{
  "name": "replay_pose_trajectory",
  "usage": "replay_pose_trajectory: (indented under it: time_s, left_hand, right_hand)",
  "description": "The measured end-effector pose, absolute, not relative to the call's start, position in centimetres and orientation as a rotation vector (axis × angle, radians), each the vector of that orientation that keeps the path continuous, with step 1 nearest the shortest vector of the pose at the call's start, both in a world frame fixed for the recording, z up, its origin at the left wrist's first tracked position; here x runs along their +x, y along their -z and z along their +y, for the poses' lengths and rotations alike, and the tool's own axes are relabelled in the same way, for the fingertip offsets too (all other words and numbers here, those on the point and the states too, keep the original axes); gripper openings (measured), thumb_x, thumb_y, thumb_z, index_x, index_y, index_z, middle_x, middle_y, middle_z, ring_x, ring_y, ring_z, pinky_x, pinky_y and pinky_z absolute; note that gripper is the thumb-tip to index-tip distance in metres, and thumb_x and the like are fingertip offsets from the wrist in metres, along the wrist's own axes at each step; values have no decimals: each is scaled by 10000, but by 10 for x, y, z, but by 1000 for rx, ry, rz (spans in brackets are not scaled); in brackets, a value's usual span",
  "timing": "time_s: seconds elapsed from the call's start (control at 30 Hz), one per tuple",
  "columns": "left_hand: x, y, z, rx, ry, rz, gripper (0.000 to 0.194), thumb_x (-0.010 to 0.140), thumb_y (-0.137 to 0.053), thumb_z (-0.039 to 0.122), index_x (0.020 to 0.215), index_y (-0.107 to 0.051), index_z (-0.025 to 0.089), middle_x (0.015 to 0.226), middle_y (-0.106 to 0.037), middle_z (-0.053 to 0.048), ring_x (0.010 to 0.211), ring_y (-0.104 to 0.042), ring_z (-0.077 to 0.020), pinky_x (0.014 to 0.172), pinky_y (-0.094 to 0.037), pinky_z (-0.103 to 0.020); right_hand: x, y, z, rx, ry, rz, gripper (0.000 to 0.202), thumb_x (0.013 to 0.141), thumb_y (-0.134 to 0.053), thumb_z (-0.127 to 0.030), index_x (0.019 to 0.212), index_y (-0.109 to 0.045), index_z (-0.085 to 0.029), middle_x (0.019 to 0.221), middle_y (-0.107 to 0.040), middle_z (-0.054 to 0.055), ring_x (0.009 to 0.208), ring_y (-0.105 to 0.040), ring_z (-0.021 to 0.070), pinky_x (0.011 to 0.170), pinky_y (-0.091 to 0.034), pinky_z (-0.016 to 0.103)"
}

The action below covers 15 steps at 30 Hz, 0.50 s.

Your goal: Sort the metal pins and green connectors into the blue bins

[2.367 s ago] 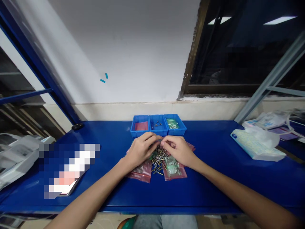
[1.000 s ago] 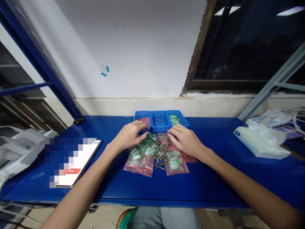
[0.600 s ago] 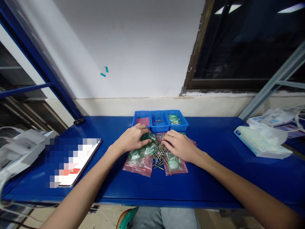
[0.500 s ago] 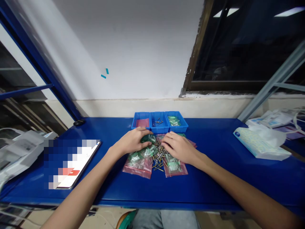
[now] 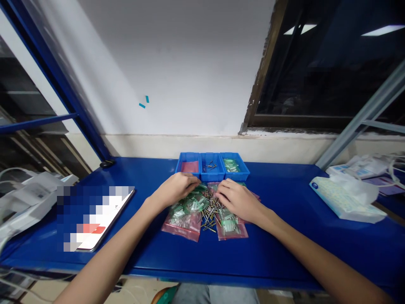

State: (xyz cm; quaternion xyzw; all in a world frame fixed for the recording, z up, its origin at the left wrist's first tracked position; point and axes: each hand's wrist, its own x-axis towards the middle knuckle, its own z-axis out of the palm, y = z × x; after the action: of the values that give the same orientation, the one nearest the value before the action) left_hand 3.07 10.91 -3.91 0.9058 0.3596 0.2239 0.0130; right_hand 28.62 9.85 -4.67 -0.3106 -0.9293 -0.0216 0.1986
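Mostly the sorting looks unfinished: the three blue bins [image 5: 211, 166] at the far edge of the desk [image 5: 284, 249] hold little, while pink bags [image 5: 183, 219] and loose pins [image 5: 210, 209] lie piled mid-desk. Left hand [image 5: 175, 192] and right hand [image 5: 237, 200] rest on the pile, fingers loosely curled; whether they pinch anything I cannot tell.

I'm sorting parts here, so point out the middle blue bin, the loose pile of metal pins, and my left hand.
middle blue bin [image 5: 212, 174]: head view, its front wall.
loose pile of metal pins [image 5: 209, 210]: head view, the pile's centre.
left hand [image 5: 175, 191]: head view, back of the hand.
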Motion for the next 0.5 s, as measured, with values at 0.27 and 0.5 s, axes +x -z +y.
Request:
replay_pose_trajectory:
  time_s: [0.27, 0.5]
  left_hand:
    - [34, 39, 106, 2783, -936, 1242, 261, 1009, -454, 276, 1106, -686, 207, 961, -721, -86, 889, -694, -201, 766, -539, -339]
    - [41, 41, 100, 2757, -1021, 1297, 223, 1004, -466, 250, 1068, -666, 178, 910, -707, -76, 813, -675, -179, 725, -523, -320]
  right_hand:
    - [290, 45, 101, -899, 11, -2530, 219, 1002, -451, -242, 928, -649, -185, 926, -650, 82, 928, -586, 224, 803, -496, 380]
    - [290, 48, 102, -928, 33, -2548, 235, 1002, -437, -242, 957, -656, -171, 968, -659, 103, 969, -595, 246, 833, -505, 409]
